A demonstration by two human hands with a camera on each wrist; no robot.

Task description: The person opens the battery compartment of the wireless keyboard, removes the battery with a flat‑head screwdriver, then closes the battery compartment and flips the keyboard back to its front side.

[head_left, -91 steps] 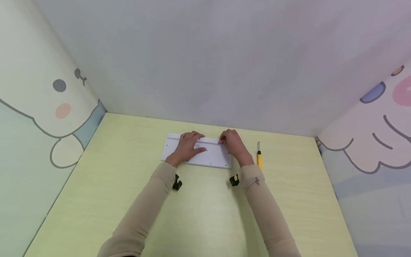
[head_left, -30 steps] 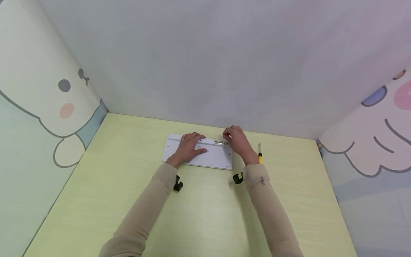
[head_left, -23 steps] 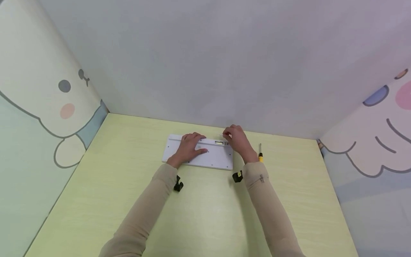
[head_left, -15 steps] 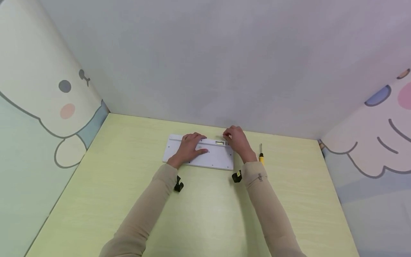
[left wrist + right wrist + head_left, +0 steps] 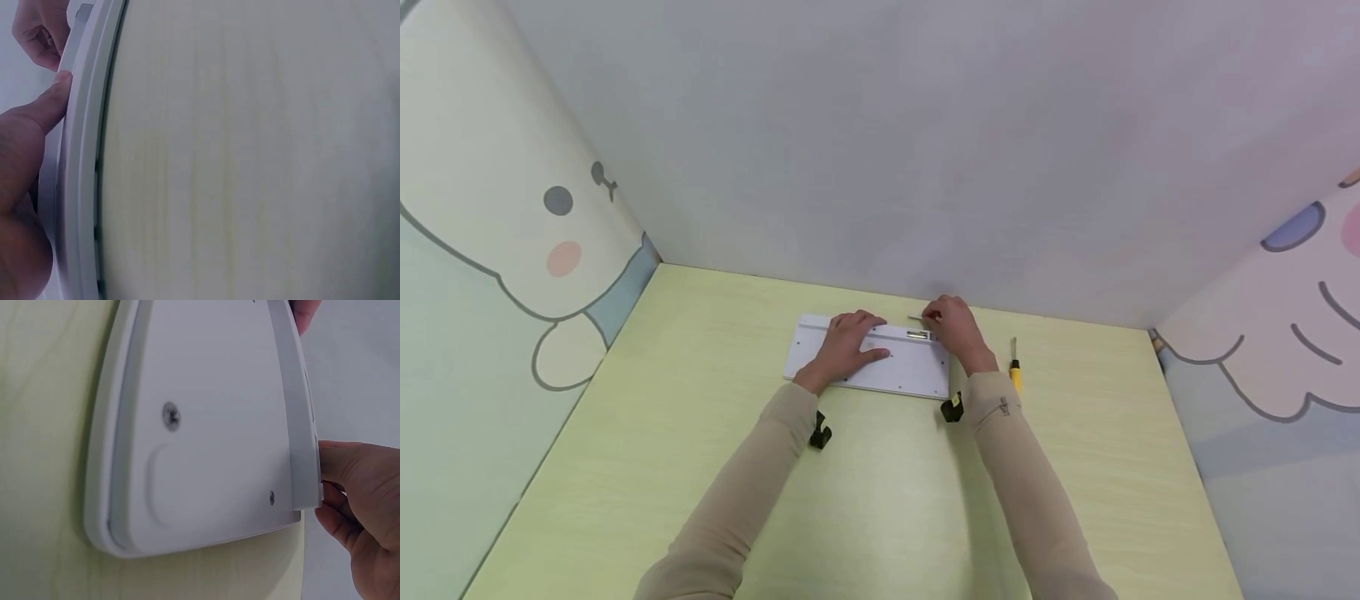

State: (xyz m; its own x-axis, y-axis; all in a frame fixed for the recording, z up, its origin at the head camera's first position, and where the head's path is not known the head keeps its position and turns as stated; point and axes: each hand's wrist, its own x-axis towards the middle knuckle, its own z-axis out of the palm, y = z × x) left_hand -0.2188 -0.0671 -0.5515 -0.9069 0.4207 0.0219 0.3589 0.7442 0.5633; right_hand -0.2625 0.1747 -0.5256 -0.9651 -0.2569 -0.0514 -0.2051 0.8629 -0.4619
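Observation:
A white keyboard (image 5: 917,375) lies face down on the table, its screw-dotted underside up. Near its far right corner an uncovered battery slot shows a battery (image 5: 917,335). My left hand (image 5: 844,350) rests on the keyboard's left half, thumb stretched to the right and fingers at the raised far edge. My right hand (image 5: 953,327) is bent at the far right corner, pinching a thin, light strip that looks like the battery cover (image 5: 914,317). In the right wrist view the keyboard's raised edge hides part of the right fingertips (image 5: 331,519).
A screwdriver (image 5: 1015,371) with a yellow and black handle lies to the right of the right hand. Black wrist-worn devices (image 5: 952,408) show under both cuffs. A grey wall (image 5: 880,167) rises right behind the table's far edge.
Since three seconds ago my right hand has lifted the strip off the far edge, baring the battery. Lately it has shifted only slightly. My left hand has stayed on the keyboard.

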